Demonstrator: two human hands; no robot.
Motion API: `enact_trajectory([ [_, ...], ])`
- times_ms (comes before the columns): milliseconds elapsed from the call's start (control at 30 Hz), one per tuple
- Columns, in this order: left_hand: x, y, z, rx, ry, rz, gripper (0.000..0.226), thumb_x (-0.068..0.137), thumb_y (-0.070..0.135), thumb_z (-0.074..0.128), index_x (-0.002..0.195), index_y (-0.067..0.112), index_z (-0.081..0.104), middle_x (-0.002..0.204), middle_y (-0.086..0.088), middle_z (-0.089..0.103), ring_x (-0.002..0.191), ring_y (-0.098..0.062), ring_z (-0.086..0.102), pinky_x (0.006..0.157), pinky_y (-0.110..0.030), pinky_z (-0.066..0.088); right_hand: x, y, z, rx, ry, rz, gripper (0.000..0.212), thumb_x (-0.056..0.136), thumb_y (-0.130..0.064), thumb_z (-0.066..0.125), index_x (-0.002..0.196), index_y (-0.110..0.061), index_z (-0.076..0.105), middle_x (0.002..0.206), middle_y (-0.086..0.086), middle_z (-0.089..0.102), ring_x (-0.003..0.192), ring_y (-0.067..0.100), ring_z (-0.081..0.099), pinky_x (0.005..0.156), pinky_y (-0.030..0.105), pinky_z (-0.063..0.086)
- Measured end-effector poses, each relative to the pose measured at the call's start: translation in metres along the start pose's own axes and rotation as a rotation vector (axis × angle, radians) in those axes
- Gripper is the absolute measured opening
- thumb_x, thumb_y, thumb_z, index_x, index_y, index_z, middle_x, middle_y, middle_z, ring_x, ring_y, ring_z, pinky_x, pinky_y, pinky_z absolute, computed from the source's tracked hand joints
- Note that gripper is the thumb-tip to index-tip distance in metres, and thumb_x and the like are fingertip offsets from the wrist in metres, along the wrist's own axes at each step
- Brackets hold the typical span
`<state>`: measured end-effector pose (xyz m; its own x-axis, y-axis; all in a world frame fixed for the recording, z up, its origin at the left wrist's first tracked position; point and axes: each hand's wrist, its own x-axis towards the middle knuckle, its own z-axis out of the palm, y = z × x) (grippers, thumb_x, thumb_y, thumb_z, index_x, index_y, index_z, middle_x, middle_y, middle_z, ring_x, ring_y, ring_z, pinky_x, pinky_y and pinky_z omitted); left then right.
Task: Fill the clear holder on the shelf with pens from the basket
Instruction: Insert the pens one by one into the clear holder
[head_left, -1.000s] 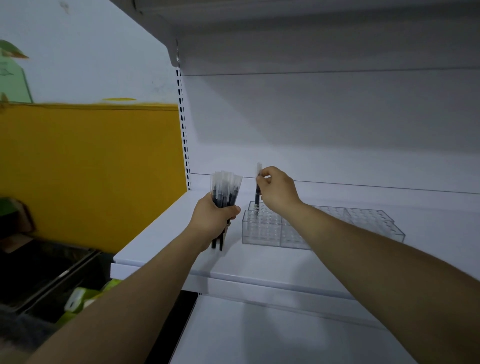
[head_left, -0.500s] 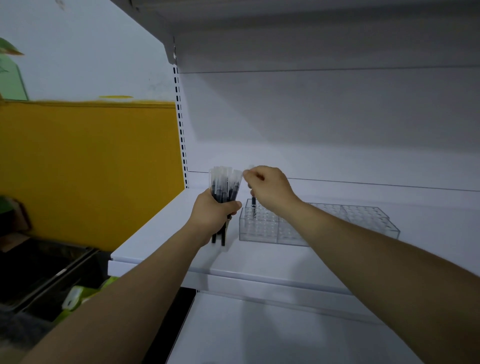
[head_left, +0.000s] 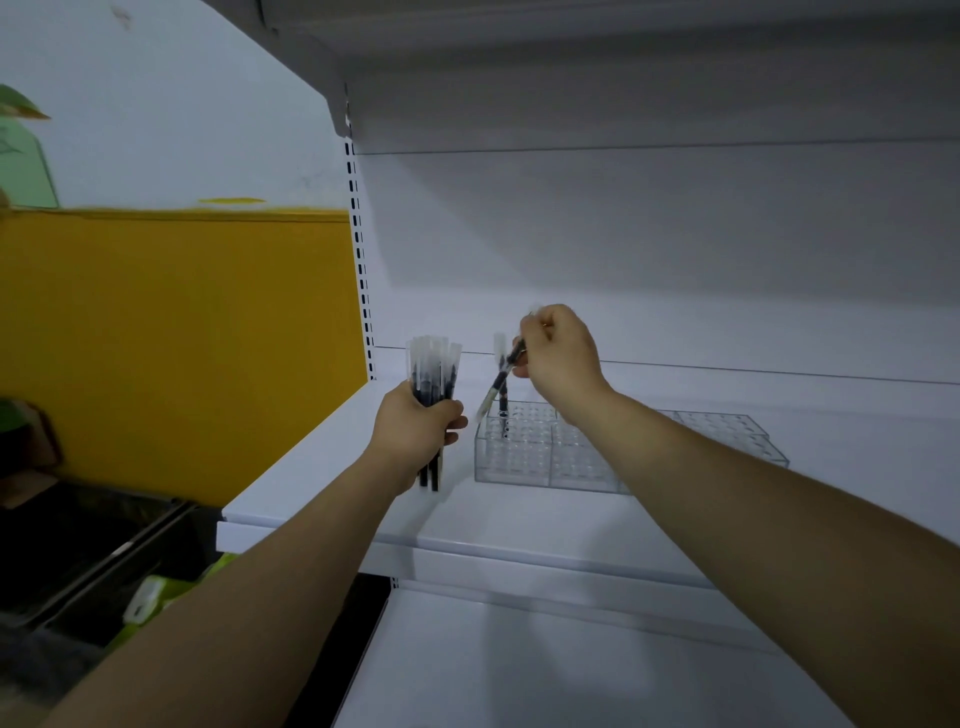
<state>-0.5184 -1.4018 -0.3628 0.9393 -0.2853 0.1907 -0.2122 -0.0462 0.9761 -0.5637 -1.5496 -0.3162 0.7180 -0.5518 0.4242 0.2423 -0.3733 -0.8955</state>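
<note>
The white shelf (head_left: 311, 499) carried the clear holder (head_left: 524, 462) at about 3 o'clock from the left hand (head_left: 415, 431), which was clenched round a bundle (head_left: 434, 371) of black pens with clear caps, held upright with the tips just above the shelf. The right hand (head_left: 563, 364) hovered over the holder's far-left corner, fingers curled, pinching a tilted pen (head_left: 489, 401) whose lower end pointed toward 7 o'clock. A standing pen (head_left: 500, 345) sat upright in that far-left corner, crossed by the tilted one. The right forearm lay across the holder's middle and hid part of its grid. A slotted upright (head_left: 360, 270) ran at 11 o'clock from the bundle, with a yellow wall (head_left: 182, 338) at 9 o'clock. An upper shelf (head_left: 571, 52) overhung at 12 o'clock, and a lower shelf (head_left: 519, 665) lay at 6 o'clock. At 8 o'clock a dark bin (head_left: 78, 540) held pale green packs (head_left: 150, 597), too blurred to identify. The right fingertips were hidden behind the hand, and the bundle's count could not be made out.
</note>
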Motion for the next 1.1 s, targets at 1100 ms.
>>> enact_trajectory([
  [1100,0.001,-0.001,0.001,0.025,-0.054,0.017,0.016,0.088,0.01,0.065,0.103,0.011,0.059,0.086,-0.007,0.069,0.076,-0.014,0.069,0.061,-0.023,0.056,-0.012,0.008,0.009,-0.293,-0.138,-0.145,0.02,0.095,-0.033,0.054,0.1,-0.017,0.064,0.085,-0.01,0.059,0.083,0.01,0.057,0.071,0.021,0.042],
])
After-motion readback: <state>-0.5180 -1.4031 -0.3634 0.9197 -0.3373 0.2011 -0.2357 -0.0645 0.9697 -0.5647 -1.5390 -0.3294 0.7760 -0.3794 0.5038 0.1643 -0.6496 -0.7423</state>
